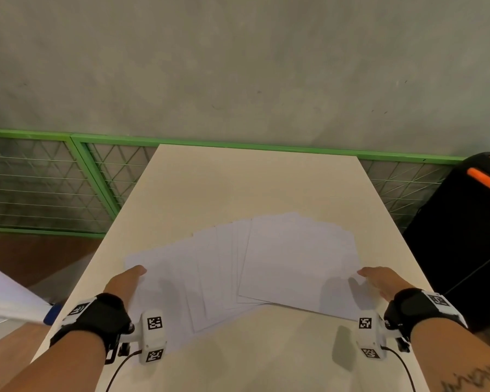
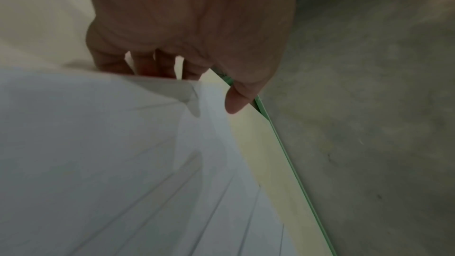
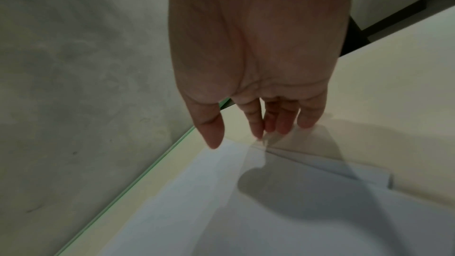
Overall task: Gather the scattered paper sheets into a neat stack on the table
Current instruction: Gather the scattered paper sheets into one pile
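Several white paper sheets (image 1: 255,267) lie fanned and overlapping across the middle of a cream table (image 1: 252,179). My left hand (image 1: 130,278) stands on its edge at the fan's left end, fingers straight against the outer sheet. In the left wrist view the left hand (image 2: 197,83) has its fingertips hidden behind the paper edge (image 2: 98,153), the thumb free. My right hand (image 1: 376,278) stands the same way at the fan's right end. In the right wrist view the right hand (image 3: 242,135) has straight fingers touching a corner of the sheets (image 3: 295,211). Neither hand grips anything.
A green-framed wire mesh panel (image 1: 54,188) runs along the left and far sides of the table. A black case with an orange stripe (image 1: 464,222) stands close to the right edge. A white object with a blue end (image 1: 12,301) lies low on the left.
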Demonstrator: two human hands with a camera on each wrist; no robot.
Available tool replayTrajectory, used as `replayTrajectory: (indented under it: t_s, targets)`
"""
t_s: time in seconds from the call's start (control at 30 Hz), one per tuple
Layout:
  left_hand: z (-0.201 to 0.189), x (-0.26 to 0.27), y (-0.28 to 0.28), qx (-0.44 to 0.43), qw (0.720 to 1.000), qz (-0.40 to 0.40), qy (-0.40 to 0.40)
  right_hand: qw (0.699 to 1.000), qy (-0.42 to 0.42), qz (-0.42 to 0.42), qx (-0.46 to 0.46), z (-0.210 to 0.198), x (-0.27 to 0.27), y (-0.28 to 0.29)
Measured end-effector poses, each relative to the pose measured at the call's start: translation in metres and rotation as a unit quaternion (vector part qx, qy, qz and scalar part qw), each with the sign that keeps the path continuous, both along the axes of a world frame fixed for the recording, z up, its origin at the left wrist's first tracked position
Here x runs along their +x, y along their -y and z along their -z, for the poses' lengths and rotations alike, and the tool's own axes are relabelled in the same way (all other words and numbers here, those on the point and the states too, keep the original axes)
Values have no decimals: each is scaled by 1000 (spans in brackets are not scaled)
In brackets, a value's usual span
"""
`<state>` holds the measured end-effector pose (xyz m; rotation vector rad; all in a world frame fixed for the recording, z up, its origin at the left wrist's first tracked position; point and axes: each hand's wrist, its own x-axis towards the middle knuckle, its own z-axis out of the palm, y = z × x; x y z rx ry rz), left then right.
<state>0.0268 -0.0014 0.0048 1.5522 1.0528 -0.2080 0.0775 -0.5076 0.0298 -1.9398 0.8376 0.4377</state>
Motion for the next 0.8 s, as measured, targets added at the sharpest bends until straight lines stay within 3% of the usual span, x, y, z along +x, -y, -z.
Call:
replayTrajectory:
  t_s: [0.03,0.1,0.3,0.37,0.5,0.67,0.8]
  targets:
    - [18,7,-9,26,1000,9,-5,1000,-2,-3,5,1,2,-1]
    - [15,11,-7,68,997,33,-16,1000,-6,2,12,4,4,-3]
    - [-15,13,17,-3,999,46,1,1000,-3,-6,24,10,14,-11]
    - [-13,13,19,4,999,34,16,999,0,-3,36,10,17,-16]
    - [-12,11,20,-1,999,24,35,999,-5,-15,-52,18,28,-26]
    - [-12,10,20,18,999,23,30,999,-8,-37,16,11,33,-43]
    - [-19,6,24,-3,999,29,39,997,-3,-54,-47,17,36,-46]
